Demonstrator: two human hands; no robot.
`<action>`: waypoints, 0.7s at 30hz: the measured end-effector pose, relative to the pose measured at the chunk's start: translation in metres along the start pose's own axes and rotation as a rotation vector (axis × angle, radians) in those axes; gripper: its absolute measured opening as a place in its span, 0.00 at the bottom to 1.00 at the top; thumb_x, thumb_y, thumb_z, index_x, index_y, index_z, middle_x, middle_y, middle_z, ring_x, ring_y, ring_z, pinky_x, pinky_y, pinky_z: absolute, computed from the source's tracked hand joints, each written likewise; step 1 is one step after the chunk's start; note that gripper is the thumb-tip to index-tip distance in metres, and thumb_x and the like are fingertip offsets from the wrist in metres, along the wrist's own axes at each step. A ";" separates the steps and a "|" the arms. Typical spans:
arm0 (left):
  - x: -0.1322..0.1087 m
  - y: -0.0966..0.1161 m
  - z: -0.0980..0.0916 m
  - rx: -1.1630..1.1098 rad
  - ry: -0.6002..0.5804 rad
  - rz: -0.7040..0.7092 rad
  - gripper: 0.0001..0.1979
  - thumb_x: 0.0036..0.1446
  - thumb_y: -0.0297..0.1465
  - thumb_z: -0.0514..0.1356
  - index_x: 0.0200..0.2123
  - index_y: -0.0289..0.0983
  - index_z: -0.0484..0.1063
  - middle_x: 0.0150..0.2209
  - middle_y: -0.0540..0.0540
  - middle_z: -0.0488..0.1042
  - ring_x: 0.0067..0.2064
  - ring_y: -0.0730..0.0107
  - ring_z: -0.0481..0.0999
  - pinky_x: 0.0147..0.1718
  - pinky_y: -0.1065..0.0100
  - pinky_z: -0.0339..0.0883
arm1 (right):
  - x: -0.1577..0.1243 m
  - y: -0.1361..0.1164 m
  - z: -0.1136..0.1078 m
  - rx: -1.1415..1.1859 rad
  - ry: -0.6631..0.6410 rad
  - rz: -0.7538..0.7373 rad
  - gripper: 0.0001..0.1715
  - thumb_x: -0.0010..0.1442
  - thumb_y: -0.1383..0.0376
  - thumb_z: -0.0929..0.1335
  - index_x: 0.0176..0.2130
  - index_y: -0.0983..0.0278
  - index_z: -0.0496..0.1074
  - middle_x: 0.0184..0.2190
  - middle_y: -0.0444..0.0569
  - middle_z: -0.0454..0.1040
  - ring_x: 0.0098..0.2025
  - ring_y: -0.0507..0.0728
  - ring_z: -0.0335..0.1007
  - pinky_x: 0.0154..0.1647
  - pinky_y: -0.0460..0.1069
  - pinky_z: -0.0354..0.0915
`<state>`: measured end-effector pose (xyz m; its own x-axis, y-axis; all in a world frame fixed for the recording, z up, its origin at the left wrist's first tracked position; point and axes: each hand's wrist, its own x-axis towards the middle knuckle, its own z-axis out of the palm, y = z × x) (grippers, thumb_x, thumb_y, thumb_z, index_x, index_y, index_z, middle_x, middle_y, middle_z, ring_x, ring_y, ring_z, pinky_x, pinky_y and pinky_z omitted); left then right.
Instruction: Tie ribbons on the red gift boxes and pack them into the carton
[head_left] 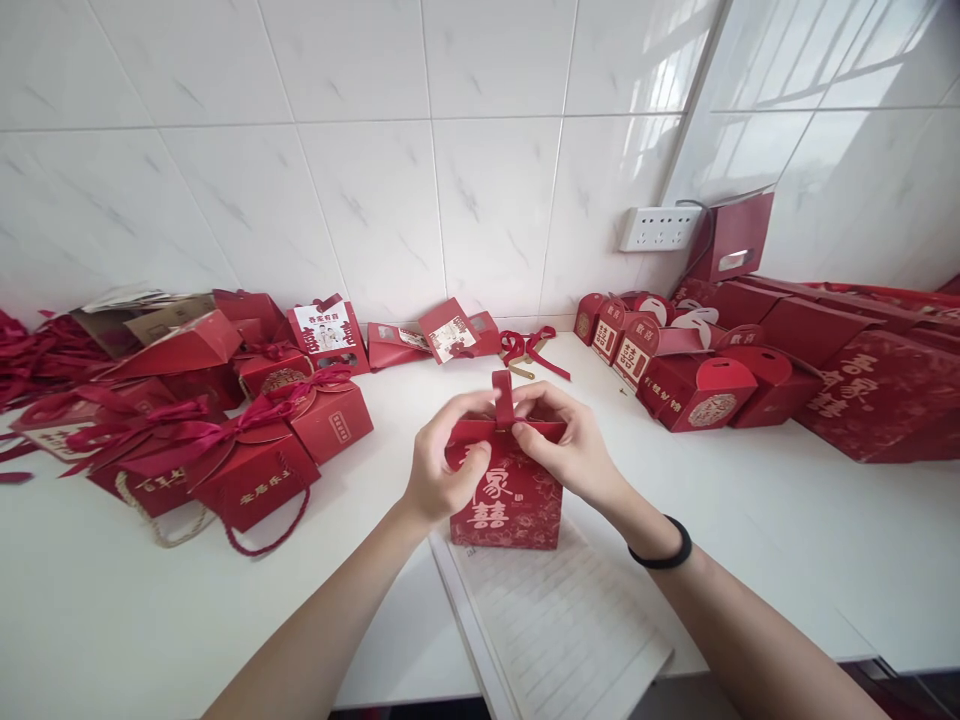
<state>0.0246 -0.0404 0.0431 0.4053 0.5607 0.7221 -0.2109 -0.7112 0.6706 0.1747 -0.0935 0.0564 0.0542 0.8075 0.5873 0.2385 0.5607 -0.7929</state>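
Observation:
A red gift box (525, 515) with pale Chinese characters stands upright in front of me, its base on an open lined notebook (577, 610). A red ribbon loop (503, 398) rises from the middle of its top edge. My left hand (444, 462) curls around the box's upper left corner, thumb at the front and fingers behind. At the upper right, my right hand (570, 440) grips the top edge, its thumb pressed close to the foot of the loop. The fingertips behind the box are partly hidden.
Finished-looking red boxes with bows (247, 480) crowd the left of the white table. Small red boxes (701, 395) and larger bags (862, 390) fill the right. Ribbon pieces (529, 345) lie near the tiled wall, below a power strip (660, 229).

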 end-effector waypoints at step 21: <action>-0.083 0.103 -0.082 -0.444 0.696 -0.837 0.13 0.53 0.41 0.60 0.32 0.36 0.71 0.27 0.48 0.75 0.26 0.72 0.74 0.22 0.72 0.68 | 0.007 0.073 -0.043 -0.856 -0.177 0.527 0.19 0.51 0.72 0.63 0.44 0.68 0.70 0.26 0.58 0.73 0.33 0.67 0.73 0.40 0.61 0.65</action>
<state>-0.1035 -0.1254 0.0664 0.0202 0.9917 -0.1273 -0.4571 0.1224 0.8809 0.2341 -0.0547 0.0091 0.2255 0.9680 0.1099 0.8427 -0.1372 -0.5207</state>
